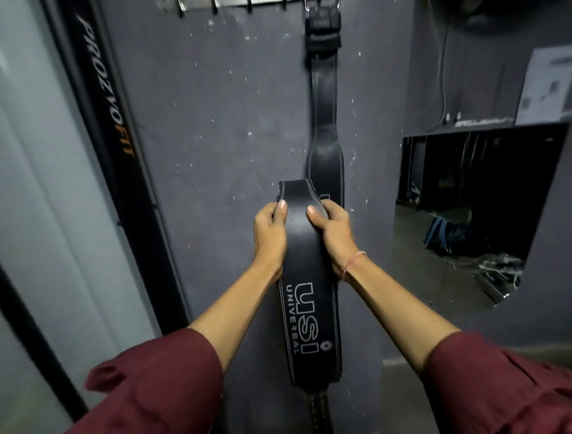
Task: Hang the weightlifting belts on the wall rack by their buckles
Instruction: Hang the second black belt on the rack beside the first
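A black leather belt (306, 263) marked "USI UNIVERSAL" is held flat in front of the grey wall, its far end folded over at the top. My left hand (269, 235) grips its left edge, thumb on top. My right hand (332, 230) grips the right edge the same way. Its buckle is not visible. Behind it a second black belt (324, 102) hangs down the wall from its buckle on a metal hook rack (235, 3) at the top edge. Several rack hooks to the left stand bare.
A black frame post (105, 102) lettered "PROZVOFIT" leans along the wall's left side beside a pale panel. At right, a dark opening (483, 192) shows a blue bag (441, 234) and clutter on the floor. A paper notice (544, 89) is on the right wall.
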Demonstrator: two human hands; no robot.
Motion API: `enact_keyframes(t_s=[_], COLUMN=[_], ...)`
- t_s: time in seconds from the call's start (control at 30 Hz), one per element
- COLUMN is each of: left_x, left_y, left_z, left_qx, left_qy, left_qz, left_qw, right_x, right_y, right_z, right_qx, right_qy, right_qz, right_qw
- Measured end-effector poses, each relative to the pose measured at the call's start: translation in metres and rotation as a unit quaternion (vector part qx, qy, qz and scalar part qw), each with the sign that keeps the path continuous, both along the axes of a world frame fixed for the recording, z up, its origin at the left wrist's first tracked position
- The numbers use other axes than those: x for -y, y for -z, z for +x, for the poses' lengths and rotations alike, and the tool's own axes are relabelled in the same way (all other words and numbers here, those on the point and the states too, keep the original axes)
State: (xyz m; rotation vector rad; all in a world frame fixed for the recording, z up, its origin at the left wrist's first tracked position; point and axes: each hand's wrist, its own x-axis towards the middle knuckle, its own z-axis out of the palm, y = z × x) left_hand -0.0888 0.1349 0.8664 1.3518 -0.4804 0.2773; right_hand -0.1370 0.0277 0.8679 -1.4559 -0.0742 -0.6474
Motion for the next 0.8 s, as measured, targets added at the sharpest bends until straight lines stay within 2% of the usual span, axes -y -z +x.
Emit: enact_keyframes(t_s=[0.13,0.27,0.33,0.4,0.5,0.57,0.67,0.8], left_x=[-0.011,-0.023,-0.027,-0.029,-0.026,-0.025,-0.026,-0.025], left_y=[-0.034,-0.054,-0.057,-0.057,-0.054,-0.053,-0.056,-0.051], left_z=[0.008,0.019,0.024,0.027,0.024,0.024,0.028,0.029], left_qx=[0.062,0.100,0.106,0.114,0.125,0.119,0.126,0.130], left_qy=[-0.052,-0.072,-0.080,-0.085,-0.069,-0.056,-0.048,-0.041], left_qz=[-0.012,-0.006,0.003,0.017,0.030,0.033,0.043,0.062], left_qw=[0.997,0.992,0.991,0.990,0.989,0.991,0.990,0.989], right_x=[-0.014,-0.027,-0.032,-0.035,-0.032,-0.031,-0.037,-0.045], right_y=[-0.001,0.081,0.098,0.071,-0.006,-0.042,-0.027,0.032], right_z=[-0.010,-0.029,-0.031,-0.021,0.001,0.010,-0.002,-0.017], right_qx=[0.039,-0.030,-0.065,-0.050,0.008,0.044,0.060,-0.001], right_qy=[-0.038,-0.058,-0.065,-0.030,0.027,0.025,-0.010,-0.019], right_qz=[-0.008,-0.013,-0.012,-0.024,-0.029,-0.029,-0.004,0.018], right_qw=[0.998,0.998,0.996,0.998,0.999,0.998,0.998,1.000])
